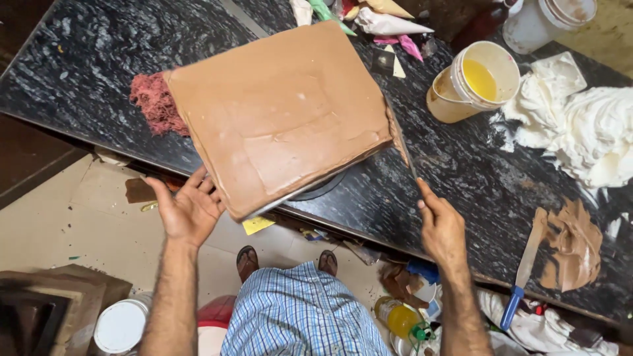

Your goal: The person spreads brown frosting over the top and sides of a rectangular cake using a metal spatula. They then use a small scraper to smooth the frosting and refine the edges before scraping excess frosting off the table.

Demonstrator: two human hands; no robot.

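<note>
Right hand (440,227) has its grip closed on a long thin spatula (402,142) — the blade runs up and away from the hand, flat against the right side of the big square cake (277,112). Left hand (188,209) is open, fingers spread, touching the near left corner of the cake from below. It holds nothing.

The cake is covered in smooth brown cream and sits on the black tabletop (86,59), turned like a diamond, with its near corner sticking out past the near edge. It lies just far of both hands, between them. Its right side lines up with the blade, so the right hand is the one working on it.

Red crumbs (155,102) lie at its left. A yellow-filled tub (478,79) stands to the right.
</note>
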